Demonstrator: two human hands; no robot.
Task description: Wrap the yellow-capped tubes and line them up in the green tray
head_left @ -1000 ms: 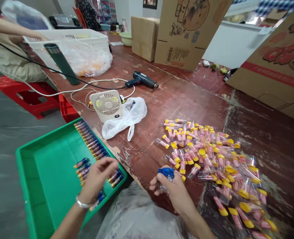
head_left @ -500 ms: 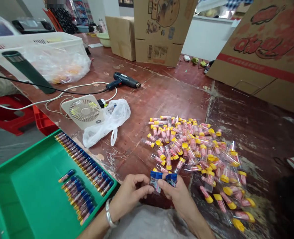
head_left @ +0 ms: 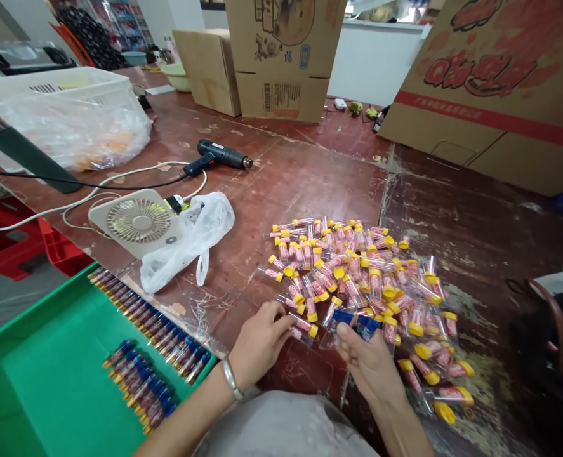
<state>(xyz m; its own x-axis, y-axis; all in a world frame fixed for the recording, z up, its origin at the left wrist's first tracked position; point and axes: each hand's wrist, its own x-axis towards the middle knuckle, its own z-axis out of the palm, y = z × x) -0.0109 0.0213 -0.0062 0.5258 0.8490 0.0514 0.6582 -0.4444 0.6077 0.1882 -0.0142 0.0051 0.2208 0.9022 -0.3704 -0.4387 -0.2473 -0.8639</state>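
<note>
My left hand (head_left: 261,343) is closed at the near-left edge of a pile of small clear tubes (head_left: 352,279) with yellow caps and pink contents. Its fingertips pinch the clear end of one tube (head_left: 306,325), whose cap points right. In my right hand (head_left: 369,365), thumb and fingers grip blue-topped printed plastic sleeves (head_left: 355,322), held over the pile's near edge. To the left, a green tray (head_left: 47,368) contains a long row of blue-and-gold wrapped tubes (head_left: 148,320) along its side and a shorter group (head_left: 138,384) beside it.
Behind the tray lie a white plastic bag (head_left: 186,244) and a small fan (head_left: 141,222). A heat gun (head_left: 221,154) rests farther back, its cord running left. Cardboard boxes (head_left: 281,95) stand at the back. A white crate (head_left: 72,95) and dark green cylinder (head_left: 28,152) are at left.
My hands have moved apart. The left has reached onto a tube at the pile's edge; the right has carried the sleeves to the right. The whole view has shifted slightly.
</note>
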